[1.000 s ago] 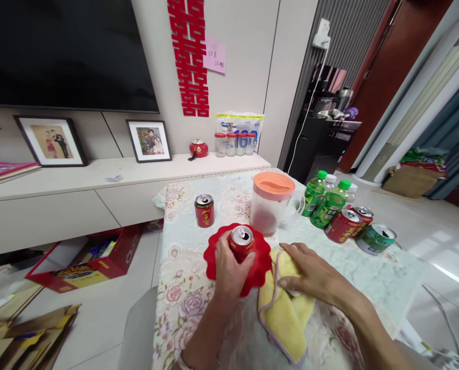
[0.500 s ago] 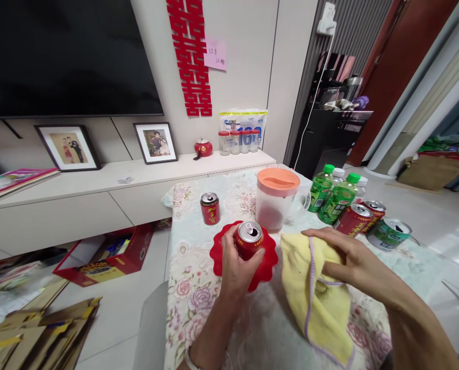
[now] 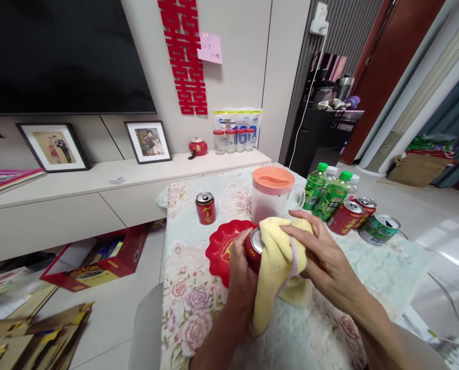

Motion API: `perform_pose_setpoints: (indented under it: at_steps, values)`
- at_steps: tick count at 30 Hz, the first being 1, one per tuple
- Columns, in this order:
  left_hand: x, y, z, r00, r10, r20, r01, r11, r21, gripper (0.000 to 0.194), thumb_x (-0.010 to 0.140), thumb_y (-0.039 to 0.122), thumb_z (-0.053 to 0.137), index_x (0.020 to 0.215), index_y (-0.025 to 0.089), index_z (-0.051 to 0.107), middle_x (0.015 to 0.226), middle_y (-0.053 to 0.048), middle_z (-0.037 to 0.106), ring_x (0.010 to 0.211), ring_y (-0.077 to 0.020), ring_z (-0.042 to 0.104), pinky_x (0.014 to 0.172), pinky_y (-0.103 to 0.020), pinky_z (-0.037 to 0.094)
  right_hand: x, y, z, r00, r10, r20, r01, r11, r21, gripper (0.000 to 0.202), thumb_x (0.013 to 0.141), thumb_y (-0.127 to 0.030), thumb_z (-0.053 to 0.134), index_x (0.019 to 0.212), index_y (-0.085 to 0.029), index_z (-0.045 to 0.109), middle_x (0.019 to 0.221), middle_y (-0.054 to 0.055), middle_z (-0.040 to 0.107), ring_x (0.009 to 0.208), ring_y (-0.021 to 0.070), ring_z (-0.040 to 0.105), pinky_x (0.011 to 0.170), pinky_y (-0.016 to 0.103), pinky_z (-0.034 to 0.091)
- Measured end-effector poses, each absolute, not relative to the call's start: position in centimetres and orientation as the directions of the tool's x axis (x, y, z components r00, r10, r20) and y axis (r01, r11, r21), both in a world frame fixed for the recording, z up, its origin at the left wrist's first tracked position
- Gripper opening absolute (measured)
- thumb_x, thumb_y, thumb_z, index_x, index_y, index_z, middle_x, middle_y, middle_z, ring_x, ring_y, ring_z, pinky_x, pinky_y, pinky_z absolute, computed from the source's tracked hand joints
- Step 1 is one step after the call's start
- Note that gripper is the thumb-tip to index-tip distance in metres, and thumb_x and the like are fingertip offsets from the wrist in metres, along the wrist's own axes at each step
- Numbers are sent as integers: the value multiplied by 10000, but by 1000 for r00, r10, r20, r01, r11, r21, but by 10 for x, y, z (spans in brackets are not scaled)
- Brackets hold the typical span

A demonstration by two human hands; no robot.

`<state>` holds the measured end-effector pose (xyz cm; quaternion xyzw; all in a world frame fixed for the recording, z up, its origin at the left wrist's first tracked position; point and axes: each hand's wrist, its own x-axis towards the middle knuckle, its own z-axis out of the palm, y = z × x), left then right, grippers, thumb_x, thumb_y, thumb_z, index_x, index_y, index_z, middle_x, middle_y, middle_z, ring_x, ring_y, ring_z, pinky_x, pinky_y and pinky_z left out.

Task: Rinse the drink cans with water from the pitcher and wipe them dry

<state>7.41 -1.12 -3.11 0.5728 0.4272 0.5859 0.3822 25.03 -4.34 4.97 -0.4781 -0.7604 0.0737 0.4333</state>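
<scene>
My left hand point(image 3: 241, 275) is wrapped round a red drink can point(image 3: 253, 252), tilted and raised over the near right edge of a scalloped red plate point(image 3: 218, 252). My right hand point(image 3: 324, 252) grips a yellow cloth point(image 3: 273, 272) with a purple edging and presses it against the can's right side and part of its top. The cloth hides much of the can, and its lower end hangs down toward the table. Behind the plate stands another red can point(image 3: 205, 209), opened and upright. A clear pitcher with an orange lid point(image 3: 273, 177) is just beyond my hands.
On the flowered tablecloth point(image 3: 194, 298), green-capped bottles point(image 3: 331, 200), red cans point(image 3: 346, 218) and a green can point(image 3: 379, 229) stand at the right. A low white cabinet point(image 3: 144, 180) carries picture frames point(image 3: 149, 142) and lidded jars point(image 3: 235, 141). An open red box point(image 3: 98, 259) lies on the floor.
The can has come up off the plate and tilted. My right hand has moved left, bringing the bunched cloth onto the can. The view has shifted slightly.
</scene>
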Motion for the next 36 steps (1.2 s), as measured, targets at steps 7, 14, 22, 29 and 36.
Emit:
perform_pose_setpoints:
  at_steps: [7,14,22,29,36]
  values:
    - [73,-9,-39,-58,911,408,156,-395,905,574,842,367,769,1368,308,549,1335,-91,647,1200,-302,661,1039,-479,558,243,-44,47,-180,733,656,702,563,-437,436,944,-119,594,1284,-372,695,1353,69,543,1230,253,582,998,408,529]
    - [77,-7,-38,-83,923,375,153,-360,920,597,784,281,797,1326,279,547,1290,-97,677,1181,-296,670,1011,-461,576,261,-45,53,-39,814,579,446,533,-719,163,937,-233,646,962,-326,779,1279,64,611,1211,265,613,985,393,544]
    - [77,0,-32,-125,899,421,168,-399,902,687,663,194,791,1292,232,518,1231,-109,663,1155,-291,675,1027,-482,564,291,-47,60,152,807,571,506,432,-746,142,878,-297,636,981,-294,734,1335,88,620,1334,350,529,1055,493,448]
    - [78,-4,-33,-62,865,498,237,-472,849,624,731,269,830,1283,232,541,1238,-116,664,1171,-307,663,1039,-511,549,254,-48,60,-56,731,680,717,503,-482,281,819,-92,522,945,-258,711,1020,63,684,991,250,633,840,401,494]
    - [80,-3,-33,-154,788,596,360,-517,777,621,748,359,867,1273,247,554,1186,-97,671,1100,-296,663,999,-521,539,239,-50,54,23,743,669,765,418,-491,309,784,-81,539,988,-233,714,791,-1,578,705,157,576,627,291,461]
